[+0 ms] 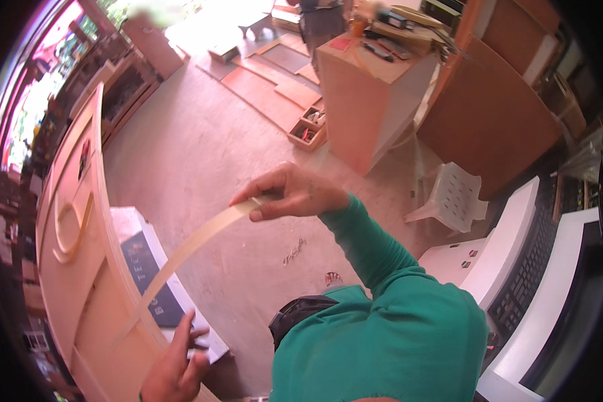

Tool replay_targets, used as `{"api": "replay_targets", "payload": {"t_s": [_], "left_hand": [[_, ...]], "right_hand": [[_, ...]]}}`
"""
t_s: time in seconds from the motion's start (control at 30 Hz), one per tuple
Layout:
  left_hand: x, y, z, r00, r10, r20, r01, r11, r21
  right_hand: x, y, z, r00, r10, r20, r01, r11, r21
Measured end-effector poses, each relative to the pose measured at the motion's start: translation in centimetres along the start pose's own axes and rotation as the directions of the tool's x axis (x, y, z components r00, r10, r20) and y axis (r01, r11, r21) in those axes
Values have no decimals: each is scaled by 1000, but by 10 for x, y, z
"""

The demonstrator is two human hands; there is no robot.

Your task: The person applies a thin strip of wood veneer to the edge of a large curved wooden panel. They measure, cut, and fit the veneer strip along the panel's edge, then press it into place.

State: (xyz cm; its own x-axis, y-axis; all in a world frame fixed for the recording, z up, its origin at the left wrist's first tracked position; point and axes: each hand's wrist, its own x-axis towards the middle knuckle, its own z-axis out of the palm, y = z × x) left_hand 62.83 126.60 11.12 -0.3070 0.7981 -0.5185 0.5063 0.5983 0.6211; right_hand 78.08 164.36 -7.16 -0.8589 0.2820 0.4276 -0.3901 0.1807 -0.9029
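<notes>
A long, thin, pale strip of wood veneer (181, 251) is held stretched between two bare hands, seen from above in a woodworking shop. The right hand (295, 193) is raised out in front, its green sleeve (368, 248) bent at the elbow, and its grip is closed: the upper end of the strip is pinched between thumb and fingertips. From that grip the strip sweeps down and to the left in a gentle bow. Its lower end is met by the left hand (174, 365), low at the bottom edge, with fingers spread loosely; whether the strip is actually clasped there cannot be told.

Just beyond the left hand stands a curved, pale wooden panel (80, 268), edge up. A flat white box with a dark face (147, 268) lies on the concrete floor (201, 154) under the strip.

The step in hand is judged to be offering the strip to the panel's curved edge. Steady tension from the upper grip and careful alignment below would be called for.
</notes>
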Motion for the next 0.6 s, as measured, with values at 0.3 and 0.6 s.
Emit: {"api": "replay_targets", "payload": {"t_s": [0.3,0.6], "left_hand": [[254,67,-27,740,319,-593,-644,591,-486],[394,204,-66,578,557,-597,-780,161,-605]], "right_hand": [[-125,-6,-96,931,335,-146,-354,926,-133],[-212,176,-155,724,676,-140,-687,724,-56]]}}
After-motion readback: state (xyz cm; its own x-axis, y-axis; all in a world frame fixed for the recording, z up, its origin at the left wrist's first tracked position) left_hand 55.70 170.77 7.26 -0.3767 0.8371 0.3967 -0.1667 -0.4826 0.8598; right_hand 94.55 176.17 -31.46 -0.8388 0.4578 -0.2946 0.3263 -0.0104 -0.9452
